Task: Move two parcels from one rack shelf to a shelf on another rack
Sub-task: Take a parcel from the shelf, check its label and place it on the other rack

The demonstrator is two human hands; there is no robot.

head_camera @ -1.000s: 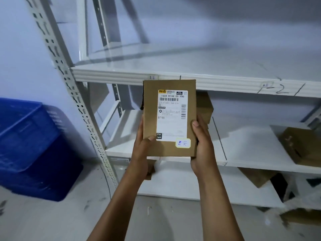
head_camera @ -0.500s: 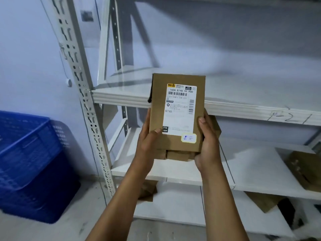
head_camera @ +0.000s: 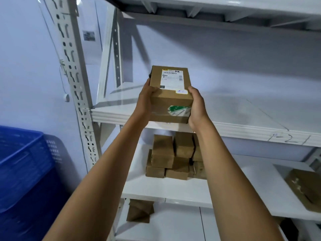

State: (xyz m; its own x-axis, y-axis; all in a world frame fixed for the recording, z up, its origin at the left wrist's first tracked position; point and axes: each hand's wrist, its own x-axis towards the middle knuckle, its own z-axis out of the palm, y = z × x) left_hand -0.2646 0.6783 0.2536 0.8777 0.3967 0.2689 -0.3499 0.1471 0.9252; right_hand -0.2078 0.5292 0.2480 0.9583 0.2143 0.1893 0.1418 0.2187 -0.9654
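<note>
white rack shelf (head_camera: pixel 234 108) ahead is bare, left hand (head_camera: pixel 145 100) and right hand (head_camera: pixel 197 106) clamp what looks like two stacked parcels (head_camera: pixel 171 96) at its front lip, so keep the stack level, clear the edge, slide it in.

A pale bluish painted wall (head_camera: pixel 26 66) stands behind a white slotted steel rack upright (head_camera: pixel 73 80). A blue plastic crate (head_camera: pixel 22 171) sits low, left of the fingers.

A blue plastic crate (head_camera: pixel 20 171) sits left of the rack; a small wall switch (head_camera: pixel 66 97) above it.
</note>
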